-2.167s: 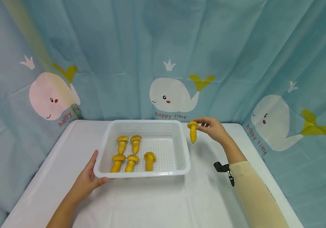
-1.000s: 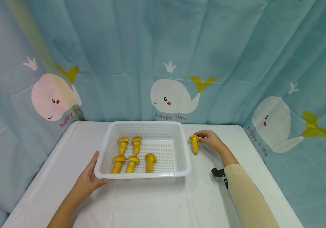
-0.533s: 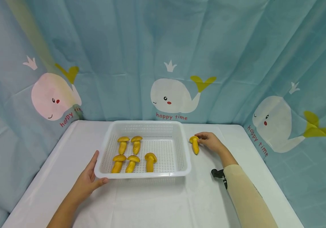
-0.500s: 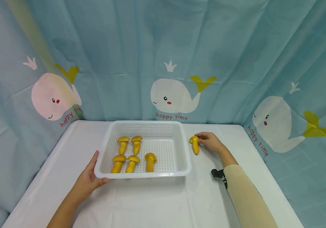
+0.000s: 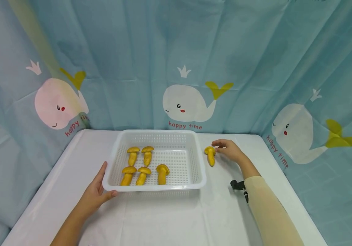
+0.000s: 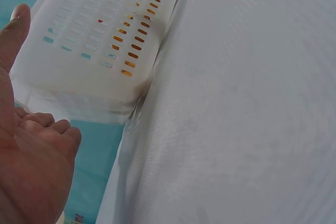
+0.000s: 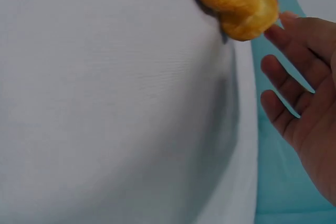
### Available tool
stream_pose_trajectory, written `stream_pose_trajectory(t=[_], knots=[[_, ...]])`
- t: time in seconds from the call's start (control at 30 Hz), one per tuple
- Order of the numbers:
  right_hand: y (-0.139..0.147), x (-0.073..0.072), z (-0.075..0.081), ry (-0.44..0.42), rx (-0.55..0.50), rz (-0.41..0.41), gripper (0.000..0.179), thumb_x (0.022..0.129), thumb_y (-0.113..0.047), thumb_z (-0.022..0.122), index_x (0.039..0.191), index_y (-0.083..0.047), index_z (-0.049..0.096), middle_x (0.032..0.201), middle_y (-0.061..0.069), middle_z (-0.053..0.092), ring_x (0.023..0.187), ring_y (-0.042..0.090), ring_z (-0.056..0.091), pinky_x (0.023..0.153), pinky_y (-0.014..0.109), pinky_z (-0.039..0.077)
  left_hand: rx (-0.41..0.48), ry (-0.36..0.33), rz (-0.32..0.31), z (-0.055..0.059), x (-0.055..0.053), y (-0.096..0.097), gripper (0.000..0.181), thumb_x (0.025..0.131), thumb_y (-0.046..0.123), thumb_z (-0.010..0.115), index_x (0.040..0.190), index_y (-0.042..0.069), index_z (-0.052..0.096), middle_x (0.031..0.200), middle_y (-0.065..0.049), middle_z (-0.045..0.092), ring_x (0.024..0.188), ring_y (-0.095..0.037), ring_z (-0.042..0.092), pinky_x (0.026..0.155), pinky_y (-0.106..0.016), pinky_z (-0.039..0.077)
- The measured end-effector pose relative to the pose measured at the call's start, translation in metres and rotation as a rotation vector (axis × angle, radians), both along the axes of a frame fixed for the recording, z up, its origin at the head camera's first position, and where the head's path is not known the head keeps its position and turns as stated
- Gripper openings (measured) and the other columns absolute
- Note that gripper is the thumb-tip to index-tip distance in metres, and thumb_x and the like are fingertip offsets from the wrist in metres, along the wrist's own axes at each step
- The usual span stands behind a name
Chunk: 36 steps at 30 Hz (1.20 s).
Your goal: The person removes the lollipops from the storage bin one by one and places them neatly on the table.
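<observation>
A white plastic basket [image 5: 154, 188] with slotted walls holds several yellow mushrooms [image 5: 162, 174] with rounded caps. My left hand [image 5: 92, 198] rests at its near left corner, thumb along the front rim and index finger extended beside the left wall. From the left wrist, this hand [image 6: 39, 156] shows its other fingers partly bent by the basket's end. To the right of the basket, another yellow mushroom [image 5: 211, 160] lies on the table, cap toward the back. My right hand [image 5: 229, 150] is just right of that cap, fingers loosely spread and holding nothing; the right wrist view shows its fingertips close by.
White cloth covers the table [image 5: 160, 218]. A blue curtain [image 5: 126, 51] printed with whales stands behind it and along both sides. A black wrist-worn device [image 5: 238, 186] sits at the right sleeve [image 5: 268, 208].
My right hand brought the mushroom down and forward to the table right of the basket, then let go and drew slightly right. My left hand and the basket have stayed in place.
</observation>
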State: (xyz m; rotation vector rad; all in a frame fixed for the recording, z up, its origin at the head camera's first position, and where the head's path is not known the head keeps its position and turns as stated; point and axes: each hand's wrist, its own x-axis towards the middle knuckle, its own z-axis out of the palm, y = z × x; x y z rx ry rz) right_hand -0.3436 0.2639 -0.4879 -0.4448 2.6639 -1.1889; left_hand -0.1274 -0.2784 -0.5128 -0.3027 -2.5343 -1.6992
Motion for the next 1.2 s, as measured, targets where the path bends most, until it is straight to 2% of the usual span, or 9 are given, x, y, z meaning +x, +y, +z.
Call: stream_pose_trajectory(t=[0.2, 0.33, 0.53, 0.7, 0.8, 0.93, 1.07, 1.2], knots=[[-0.004, 0.003, 0.032, 0.061, 0.017, 0.046, 0.032, 0.097, -0.026, 0.061, 0.128, -0.019, 0.061, 0.129, 0.001, 0.061, 0.112, 0.023, 0.053, 0.094, 0.043, 0.047, -0.002, -0.008, 0.001, 0.001, 0.0, 0.0, 0.108, 0.083, 0.008, 0.076, 0.157, 0.028, -0.001, 0.164, 0.002, 0.002, 0.146, 0.001, 0.008, 0.098, -0.004, 0.029], [-0.01, 0.008, 0.059, 0.066, 0.008, 0.059, 0.035, 0.095, -0.033, 0.063, 0.129, -0.021, 0.06, 0.128, -0.003, 0.06, 0.112, 0.025, 0.052, 0.093, 0.045, 0.047, 0.0, -0.008, 0.001, 0.002, 0.001, 0.001, 0.108, 0.083, 0.008, 0.076, 0.157, 0.026, -0.001, 0.164, 0.001, 0.002, 0.145, 0.004, 0.008, 0.098, -0.004, 0.029], [-0.028, 0.021, 0.091, 0.088, -0.009, 0.062, 0.039, 0.091, -0.041, 0.066, 0.128, -0.026, 0.061, 0.126, -0.009, 0.059, 0.112, 0.022, 0.052, 0.09, 0.042, 0.048, 0.002, 0.004, -0.008, 0.005, 0.002, 0.002, 0.108, 0.083, 0.005, 0.076, 0.157, 0.022, -0.001, 0.164, -0.003, 0.001, 0.144, 0.007, 0.008, 0.097, -0.003, 0.028], [-0.052, 0.035, 0.11, 0.149, -0.024, 0.094, 0.039, 0.09, -0.043, 0.067, 0.126, -0.028, 0.062, 0.128, -0.005, 0.06, 0.111, 0.022, 0.052, 0.087, 0.043, 0.049, 0.011, 0.015, -0.02, 0.006, 0.0, 0.001, 0.109, 0.082, 0.002, 0.076, 0.157, 0.023, -0.001, 0.164, -0.004, 0.001, 0.144, 0.006, 0.009, 0.098, -0.003, 0.028], [-0.072, 0.043, 0.116, 0.183, -0.023, 0.132, 0.039, 0.09, -0.042, 0.067, 0.126, -0.027, 0.062, 0.127, -0.006, 0.062, 0.113, 0.023, 0.052, 0.09, 0.042, 0.047, 0.009, 0.021, -0.016, 0.006, -0.001, 0.0, 0.109, 0.082, 0.001, 0.076, 0.157, 0.024, 0.0, 0.164, -0.003, 0.002, 0.144, 0.006, 0.01, 0.098, -0.003, 0.028], [-0.1, 0.057, 0.118, 0.183, -0.018, 0.172, 0.035, 0.091, -0.037, 0.067, 0.125, -0.028, 0.062, 0.123, -0.013, 0.062, 0.115, 0.02, 0.052, 0.094, 0.041, 0.045, 0.001, 0.013, -0.013, 0.005, -0.001, 0.0, 0.109, 0.082, 0.002, 0.076, 0.157, 0.023, 0.0, 0.164, -0.003, 0.001, 0.143, 0.009, 0.009, 0.098, -0.003, 0.027], [-0.128, 0.07, 0.115, 0.18, -0.028, 0.188, 0.034, 0.091, -0.034, 0.069, 0.124, -0.028, 0.063, 0.119, -0.018, 0.062, 0.113, 0.017, 0.052, 0.095, 0.042, 0.047, -0.004, 0.007, -0.008, 0.004, 0.0, -0.001, 0.11, 0.081, 0.002, 0.076, 0.157, 0.021, 0.0, 0.164, -0.003, 0.001, 0.141, 0.012, 0.009, 0.098, -0.002, 0.027], [-0.152, 0.081, 0.108, 0.147, -0.031, 0.174, 0.035, 0.09, -0.035, 0.07, 0.124, -0.029, 0.063, 0.118, -0.019, 0.062, 0.112, 0.015, 0.053, 0.089, 0.036, 0.05, 0.01, 0.009, -0.012, 0.002, 0.0, -0.001, 0.111, 0.081, 0.001, 0.076, 0.157, 0.029, 0.0, 0.164, -0.003, 0.002, 0.14, 0.013, 0.011, 0.098, -0.003, 0.028]])
